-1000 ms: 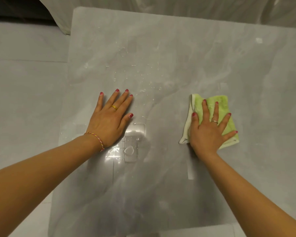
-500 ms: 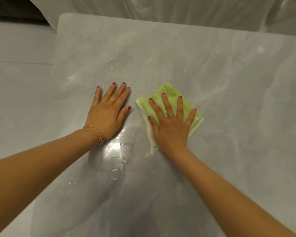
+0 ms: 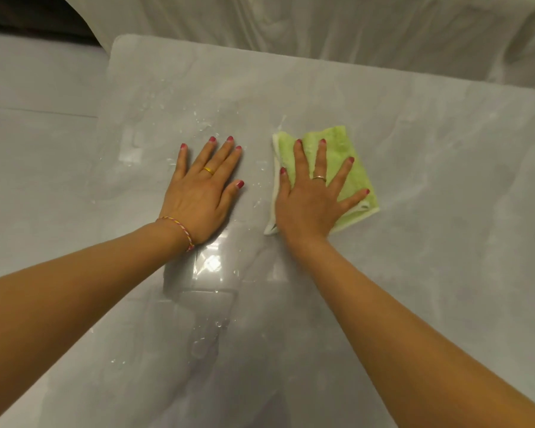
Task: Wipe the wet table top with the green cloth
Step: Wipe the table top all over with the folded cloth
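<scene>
Head view: your right hand point(image 3: 311, 199) lies flat on the green cloth point(image 3: 343, 168), fingers straight and spread, pressing it onto the bench point(image 3: 430, 186). Nothing is gripped; the palm and fingers simply bear down on the fabric. The cloth is folded into a rough rectangle, tilted a little, with a white underside showing along its left edge and near corner. It sits right of the middle of the bench, its far end reaching past your fingertips and its right edge past your little finger. A thin ring point(image 3: 319, 178) shows on one of that hand's fingers.

Your left hand point(image 3: 203, 193) rests palm-down straight on the bare bench, just beside the cloth but not touching it; a narrow strip of wet surface lies between the two thumbs. Its fingers are straight and close together, holding nothing. It wears a gold ring point(image 3: 208, 170) and a braided bracelet point(image 3: 179, 231) at the wrist.

Water droplets point(image 3: 203, 123) are scattered beyond your left fingertips, and a glossy pool point(image 3: 207, 304) spreads on the bench between your forearms, nearer you. The bench is pale grey with a marbled pattern. White draped fabric point(image 3: 322, 26) hangs behind its far edge, and pale floor point(image 3: 37, 118) lies to the left.
</scene>
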